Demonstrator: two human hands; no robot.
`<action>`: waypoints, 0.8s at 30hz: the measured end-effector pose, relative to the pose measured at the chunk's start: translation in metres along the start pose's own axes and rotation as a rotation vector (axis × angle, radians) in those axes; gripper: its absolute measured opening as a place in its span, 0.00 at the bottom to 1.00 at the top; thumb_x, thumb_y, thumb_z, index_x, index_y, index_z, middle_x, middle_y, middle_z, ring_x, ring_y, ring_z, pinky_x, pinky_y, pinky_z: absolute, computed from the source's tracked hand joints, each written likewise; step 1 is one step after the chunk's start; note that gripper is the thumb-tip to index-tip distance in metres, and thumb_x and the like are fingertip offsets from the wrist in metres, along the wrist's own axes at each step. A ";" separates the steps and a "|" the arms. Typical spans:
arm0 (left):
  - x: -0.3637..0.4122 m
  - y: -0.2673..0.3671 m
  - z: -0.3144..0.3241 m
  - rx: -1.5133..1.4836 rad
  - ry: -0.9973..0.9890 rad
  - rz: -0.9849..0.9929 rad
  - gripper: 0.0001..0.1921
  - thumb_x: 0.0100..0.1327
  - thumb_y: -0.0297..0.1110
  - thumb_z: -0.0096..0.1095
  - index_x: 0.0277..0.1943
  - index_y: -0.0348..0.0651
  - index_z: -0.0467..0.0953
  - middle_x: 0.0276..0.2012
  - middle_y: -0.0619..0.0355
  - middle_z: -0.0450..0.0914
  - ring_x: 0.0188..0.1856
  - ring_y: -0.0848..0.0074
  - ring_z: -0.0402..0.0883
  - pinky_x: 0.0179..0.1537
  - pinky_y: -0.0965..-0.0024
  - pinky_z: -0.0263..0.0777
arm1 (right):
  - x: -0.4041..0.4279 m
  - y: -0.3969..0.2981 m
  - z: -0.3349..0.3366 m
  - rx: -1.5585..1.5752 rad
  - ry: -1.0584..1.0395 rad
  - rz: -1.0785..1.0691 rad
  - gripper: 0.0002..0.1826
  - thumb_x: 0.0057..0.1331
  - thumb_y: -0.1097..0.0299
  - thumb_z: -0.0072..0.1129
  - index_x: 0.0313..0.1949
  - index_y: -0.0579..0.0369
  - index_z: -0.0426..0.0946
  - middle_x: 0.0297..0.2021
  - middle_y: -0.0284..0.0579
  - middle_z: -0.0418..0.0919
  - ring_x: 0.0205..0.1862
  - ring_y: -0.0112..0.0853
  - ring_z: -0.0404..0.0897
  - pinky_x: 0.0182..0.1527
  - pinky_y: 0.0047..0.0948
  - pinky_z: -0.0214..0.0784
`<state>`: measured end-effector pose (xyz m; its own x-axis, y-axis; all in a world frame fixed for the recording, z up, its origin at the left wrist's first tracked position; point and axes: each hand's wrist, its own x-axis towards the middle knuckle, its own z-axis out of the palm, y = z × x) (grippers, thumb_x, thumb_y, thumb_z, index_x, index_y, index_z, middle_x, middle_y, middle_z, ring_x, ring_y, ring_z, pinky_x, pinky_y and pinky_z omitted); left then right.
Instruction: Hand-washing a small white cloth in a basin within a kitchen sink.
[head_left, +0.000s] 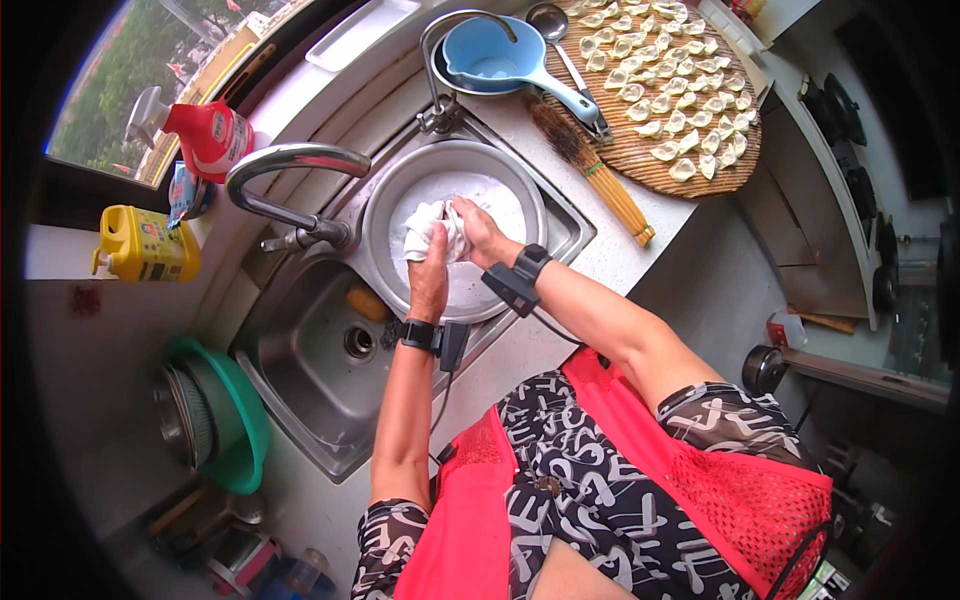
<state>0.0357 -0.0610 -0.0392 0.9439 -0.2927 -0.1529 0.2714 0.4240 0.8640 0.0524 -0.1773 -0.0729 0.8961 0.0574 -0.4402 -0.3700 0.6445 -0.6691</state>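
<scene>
A white cloth (426, 229) is bunched between my two hands, above soapy, whitish water in a round metal basin (381, 289). My left hand (429, 279) grips it from the near left, thumb up along the cloth. From the right side my right hand (478, 234) holds the same cloth, its fingers partly hidden behind the folds. The basin rests over the right bowl of a stainless steel double sink (300, 360). Both wrists wear black strapped devices with cables.
A curved chrome faucet (296, 156) arches left of the basin. On the right counter lie a straw brush (592, 169) and a woven tray (622, 161) of dumplings. A blue dipper (495, 49) stands behind. Yellow (150, 244) and red (214, 139) bottles line the window ledge.
</scene>
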 end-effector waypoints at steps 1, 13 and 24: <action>-0.001 0.000 -0.004 -0.002 0.001 0.002 0.16 0.70 0.35 0.51 0.56 0.36 0.70 0.49 0.59 0.77 0.50 0.77 0.75 0.53 0.72 0.69 | -0.003 -0.006 0.002 -0.003 -0.001 0.000 0.23 0.72 0.48 0.34 0.51 0.53 0.69 0.44 0.44 0.76 0.44 0.36 0.77 0.50 0.40 0.70; -0.004 0.020 -0.002 0.690 -0.183 0.207 0.14 0.65 0.38 0.59 0.48 0.37 0.74 0.36 0.53 0.80 0.37 0.68 0.79 0.39 0.68 0.71 | -0.033 -0.027 0.036 0.169 0.053 0.224 0.28 0.72 0.44 0.28 0.51 0.51 0.71 0.45 0.41 0.78 0.48 0.34 0.76 0.55 0.39 0.66; -0.003 0.005 0.009 0.613 -0.085 0.319 0.13 0.70 0.39 0.51 0.46 0.36 0.73 0.33 0.58 0.77 0.34 0.74 0.75 0.36 0.70 0.68 | -0.040 -0.025 0.044 0.044 0.161 0.203 0.29 0.71 0.43 0.31 0.52 0.53 0.71 0.42 0.44 0.77 0.42 0.35 0.75 0.42 0.37 0.69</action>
<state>0.0326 -0.0659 -0.0299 0.9351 -0.3110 0.1700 -0.1957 -0.0531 0.9792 0.0363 -0.1618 -0.0120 0.7525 0.0695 -0.6549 -0.5242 0.6651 -0.5318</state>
